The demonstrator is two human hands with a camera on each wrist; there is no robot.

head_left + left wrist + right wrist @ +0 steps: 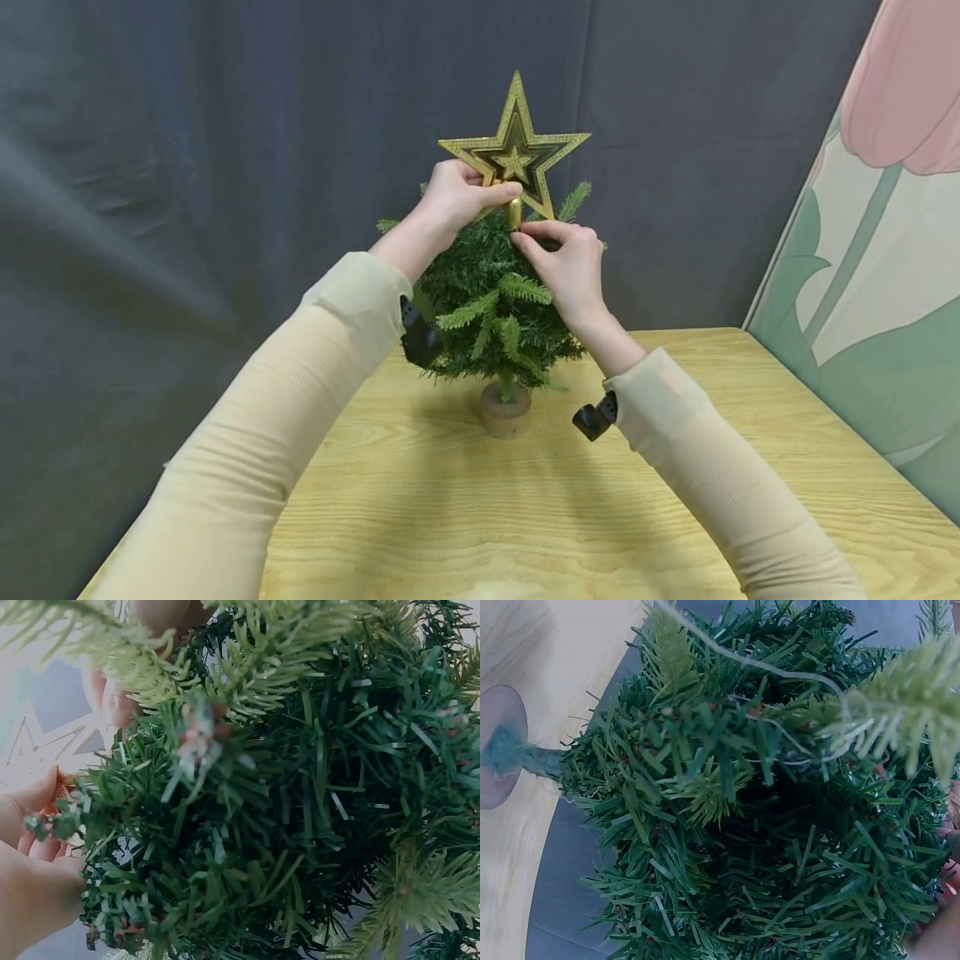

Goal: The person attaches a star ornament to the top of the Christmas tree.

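Observation:
A gold star tree topper (516, 158) stands upright over the top of a small artificial Christmas tree (487, 292). My left hand (459, 198) pinches the star's lower part, thumb across its front just above the gold tube (513, 213). The right hand (568, 262) has thumb and fingertips pinched together at the tube's lower end, by the treetop. Green branches (247, 802) fill most of the left wrist view, with part of a hand (34, 881) at its left edge. In the right wrist view the foliage (780, 825) hides most of the fingers.
The tree's round wooden base (506, 412) rests on a wood-grain table (480, 517). Behind hangs a dark grey curtain (300, 125), and a panel with a painted tulip (885, 208) borders the right side. A thin pale thread (757, 667) crosses the branches.

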